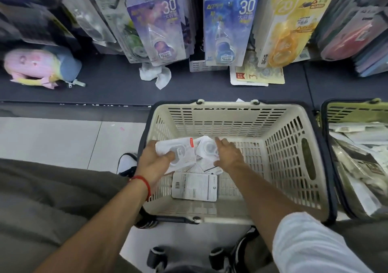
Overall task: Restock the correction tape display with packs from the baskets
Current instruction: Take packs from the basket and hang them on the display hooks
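Observation:
A cream basket [294,146] stands on the floor below the display. Inside it, my left hand [153,163] grips a white correction tape pack [180,148] with the thumb across its blister. My right hand [228,155] reaches onto a second white pack [206,146] beside it, fingers around it. More packs lie underneath, one face down [194,186]. Above, hanging packs fill the display: purple [159,31], blue [226,31] and yellow [294,31].
A second, green-rimmed basket [357,108] full of packs stands at the right. On the dark shelf base lie a pink plush pouch [39,66], a crumpled white tissue [155,75] and a loose card [256,77]. My shoes flank the cream basket.

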